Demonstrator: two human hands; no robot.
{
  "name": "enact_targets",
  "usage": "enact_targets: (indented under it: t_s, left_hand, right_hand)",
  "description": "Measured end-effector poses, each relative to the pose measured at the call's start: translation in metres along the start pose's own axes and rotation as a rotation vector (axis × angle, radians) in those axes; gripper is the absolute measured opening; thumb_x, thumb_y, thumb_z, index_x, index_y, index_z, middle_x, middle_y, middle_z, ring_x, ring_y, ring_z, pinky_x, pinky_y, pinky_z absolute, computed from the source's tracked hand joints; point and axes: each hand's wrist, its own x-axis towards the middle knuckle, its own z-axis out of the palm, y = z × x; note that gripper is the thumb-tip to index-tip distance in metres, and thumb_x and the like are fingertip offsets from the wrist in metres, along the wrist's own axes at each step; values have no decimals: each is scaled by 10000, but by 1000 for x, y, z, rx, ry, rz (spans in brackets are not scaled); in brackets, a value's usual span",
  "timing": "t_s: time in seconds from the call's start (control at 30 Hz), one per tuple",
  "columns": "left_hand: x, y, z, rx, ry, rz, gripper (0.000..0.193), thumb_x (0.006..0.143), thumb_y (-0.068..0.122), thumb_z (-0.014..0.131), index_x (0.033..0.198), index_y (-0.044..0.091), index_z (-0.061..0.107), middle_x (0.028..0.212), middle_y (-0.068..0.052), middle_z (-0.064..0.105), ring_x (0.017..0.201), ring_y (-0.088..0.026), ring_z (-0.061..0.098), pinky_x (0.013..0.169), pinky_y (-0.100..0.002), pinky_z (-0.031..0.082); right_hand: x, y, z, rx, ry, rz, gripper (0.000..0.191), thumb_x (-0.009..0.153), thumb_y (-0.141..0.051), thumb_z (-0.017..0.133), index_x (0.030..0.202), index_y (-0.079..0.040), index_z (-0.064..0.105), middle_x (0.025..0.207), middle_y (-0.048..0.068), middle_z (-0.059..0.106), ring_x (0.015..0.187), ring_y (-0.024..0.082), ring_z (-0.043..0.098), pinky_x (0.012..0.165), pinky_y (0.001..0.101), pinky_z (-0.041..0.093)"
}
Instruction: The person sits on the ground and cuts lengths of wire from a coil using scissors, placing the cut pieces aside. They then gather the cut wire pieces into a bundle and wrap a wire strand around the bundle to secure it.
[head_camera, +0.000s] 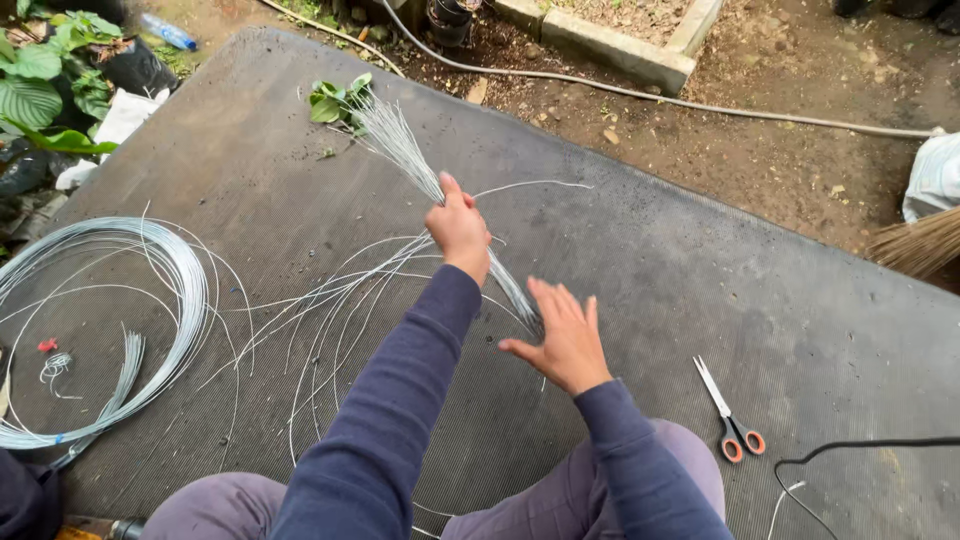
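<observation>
My left hand (459, 229) is closed around the middle of a bundle of thin grey wires (400, 145), held up over a dark rubber mat (700, 270). The bundle fans out at its far end toward some green leaves (335, 100). My right hand (565, 338) is flat and open, fingers spread, touching the bundle's near end. More loose wires (330, 300) curve across the mat under my left arm.
A large coil of grey wire (150, 290) lies at the left, with a small cut bundle (125, 370) beside it. Orange-handled scissors (728, 415) rest at the right. A black cable (860, 448), a hose (700, 105), a broom (915, 245) and bare soil border the mat.
</observation>
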Motion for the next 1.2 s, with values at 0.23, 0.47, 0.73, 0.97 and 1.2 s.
enact_targets:
  t_s: [0.23,0.47,0.73,0.97,1.2]
  left_hand:
    - [-16,-4,20,-45,-298,-79,534,1014,544,519,729,98,449,500,32,328,349,-92,275,325,-311,227]
    - [5,-15,11,12,-359,-209,512,1015,543,525,787,87,483,546,34,346,386,-88,260,363,-307,231]
    - [5,-11,26,30,-645,-237,621,1010,568,575,1243,1,674,792,-71,605,771,-223,659,739,-423,569]
    - [-25,-4,3,572,-843,-303,1021,892,613,667,1597,135,105,1671,-184,295,1494,-410,315,1156,-608,292]
    - [-33,-27,-76,996,-791,-208,827,811,511,729,1462,59,495,1447,-200,614,1355,-308,569,1127,-491,427]
  right_hand:
    - [6,5,5,-79,5,374,437,1000,-481,621,957,-52,689,633,89,646,586,294,626,624,489,521]
    - [0,46,-19,954,-560,291,341,1100,-353,581,864,-109,552,652,-29,549,596,98,538,611,318,508]
    - [-14,70,-56,975,-305,430,306,1059,-344,598,856,-124,533,592,-79,412,468,48,403,478,263,430]
    - [-44,130,-95,391,497,693,365,1025,-366,604,868,-39,566,650,11,539,504,122,529,480,319,510]
    - [-59,160,-89,44,337,1163,528,1032,-391,600,1149,121,652,886,223,706,700,316,757,635,413,590]
